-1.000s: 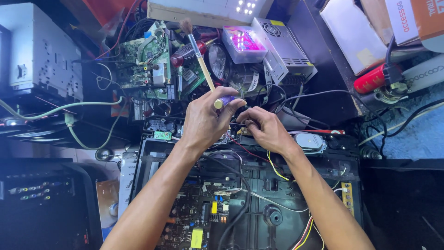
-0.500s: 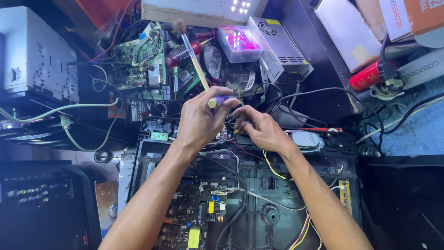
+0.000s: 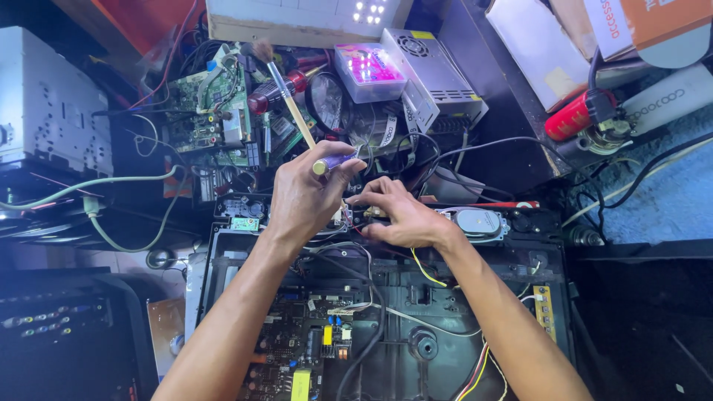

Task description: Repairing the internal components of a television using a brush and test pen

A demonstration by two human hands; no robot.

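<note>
Cluttered bench: two hands (image 3: 312,197) (image 3: 401,215), one brush (image 3: 286,100).

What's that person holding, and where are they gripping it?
The left hand holds a paintbrush by its purple handle end. The right hand pinches something small; I can't tell what.

Packages and labels crowd the far edge of my counter. A flat cardboard box (image 3: 297,18) with a white top lies at the far middle. At the far right corner, a white carton (image 3: 538,44) with a small yellow sticker leans beside an orange-and-white box (image 3: 653,22). A clear plastic case (image 3: 369,70), glowing pink inside, sits just right of the far middle, touching a silver metal power unit (image 3: 434,78) that carries a yellow label at its far end and a white label on its side. No screens are lit anywhere.
</note>
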